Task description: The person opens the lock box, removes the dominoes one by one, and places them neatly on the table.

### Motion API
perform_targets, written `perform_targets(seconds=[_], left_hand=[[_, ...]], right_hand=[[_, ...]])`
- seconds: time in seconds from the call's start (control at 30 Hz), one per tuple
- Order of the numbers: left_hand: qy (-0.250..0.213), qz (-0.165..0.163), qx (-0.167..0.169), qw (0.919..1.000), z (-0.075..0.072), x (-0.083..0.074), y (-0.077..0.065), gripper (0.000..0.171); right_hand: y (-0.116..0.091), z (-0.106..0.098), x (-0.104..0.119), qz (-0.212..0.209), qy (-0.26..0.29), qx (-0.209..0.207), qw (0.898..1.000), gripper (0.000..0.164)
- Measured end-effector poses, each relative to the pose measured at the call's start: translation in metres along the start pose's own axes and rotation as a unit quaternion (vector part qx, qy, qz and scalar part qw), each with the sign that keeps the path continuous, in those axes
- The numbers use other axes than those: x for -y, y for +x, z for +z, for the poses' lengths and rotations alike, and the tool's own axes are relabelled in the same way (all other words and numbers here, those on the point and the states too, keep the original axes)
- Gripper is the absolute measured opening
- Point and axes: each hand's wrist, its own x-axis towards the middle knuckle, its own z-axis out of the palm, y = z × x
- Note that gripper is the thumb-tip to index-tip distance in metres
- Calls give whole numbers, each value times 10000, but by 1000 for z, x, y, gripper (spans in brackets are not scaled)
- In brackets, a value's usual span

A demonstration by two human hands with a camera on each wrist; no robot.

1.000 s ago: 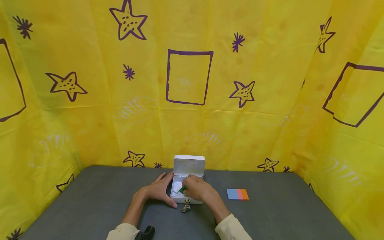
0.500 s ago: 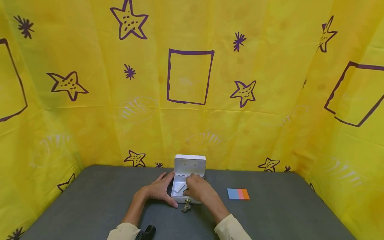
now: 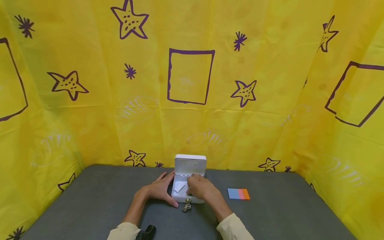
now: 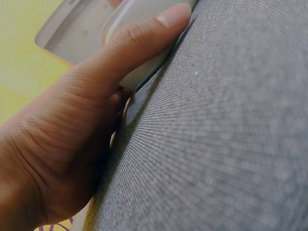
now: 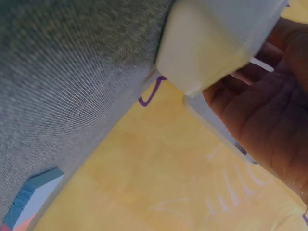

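Observation:
A small white cash box (image 3: 179, 199) stands on the table with its lid (image 3: 190, 166) raised. Keys (image 3: 187, 207) hang from the lock at its front. My left hand (image 3: 160, 191) grips the box's left side, thumb along the front corner and fingers toward the back. Inside the box, at the left, lies a flat white piece (image 3: 179, 187). My right hand (image 3: 201, 187) reaches into the right half, fingers curled and mostly hidden. In the right wrist view, a thin white edge (image 5: 262, 64) shows by those fingers; I cannot tell whether they hold it.
Right of the box lies a flat set of blue, pink and orange sticky notes (image 3: 238, 194). The grey table (image 3: 276, 206) ends at a yellow curtain (image 3: 192, 133) close behind the box. A black strap (image 3: 146, 232) sits at the left wrist.
My right hand has shifted slightly right within the box. A green thing seen by its fingers one second ago is out of sight, and more of the white piece shows. My left hand stays put.

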Motion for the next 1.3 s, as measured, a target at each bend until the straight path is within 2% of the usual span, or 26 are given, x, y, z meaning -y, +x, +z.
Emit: perform_targets(seconds=[0.2, 0.4, 0.53, 0.9, 1.1, 1.3], left_hand=[[-3, -67, 58, 10000, 0, -1, 2, 128], [34, 3, 49, 10000, 0, 0, 3, 127], [49, 13, 23, 10000, 1, 0, 3, 127], [48, 136, -58, 9999, 2, -1, 0, 126], [-4, -70, -24, 10000, 1, -3, -1, 126], [-134, 23, -37, 9999, 1, -1, -1, 130]], right_hand=[[-4, -3, -1, -109, 68, 0, 9999, 12], [-2, -1, -4, -292, 120, -171, 9994, 19], [-1, -1, -6, -493, 288, -256, 9980, 24], [2, -8, -10, -896, 958, -613, 9895, 20], [3, -15, -13, -1022, 1129, -619, 9864, 14], [1, -25, -17, -1122, 1333, -657, 9825, 13]])
